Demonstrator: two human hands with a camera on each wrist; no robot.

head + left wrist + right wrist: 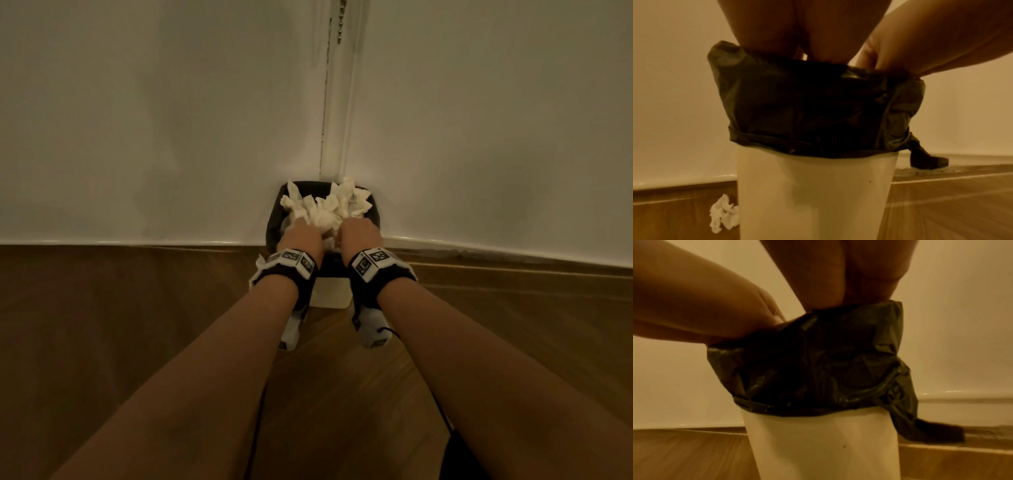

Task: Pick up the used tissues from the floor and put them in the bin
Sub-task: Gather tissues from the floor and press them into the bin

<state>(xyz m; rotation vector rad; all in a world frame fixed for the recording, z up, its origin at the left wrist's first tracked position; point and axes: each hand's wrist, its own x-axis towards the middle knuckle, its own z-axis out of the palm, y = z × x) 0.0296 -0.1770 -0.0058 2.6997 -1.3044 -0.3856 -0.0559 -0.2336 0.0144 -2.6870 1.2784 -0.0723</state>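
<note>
While both hands [303, 236] [359, 234] press tissues [325, 209] into the bin [813, 194], each grip's state stays hidden.

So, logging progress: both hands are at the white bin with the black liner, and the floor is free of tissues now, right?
Not quite. Both hands are at the bin with its black liner, but the left wrist view shows one tissue on the floor beside it.

**Three cameras trained on the bin**

The head camera looked forward and down from well behind the bin [334, 291], at the wall corner. Each wrist camera sat low and close before the bin [813, 194], facing its front wall [824, 447] level-on; both shared the black liner [807, 110].
</note>
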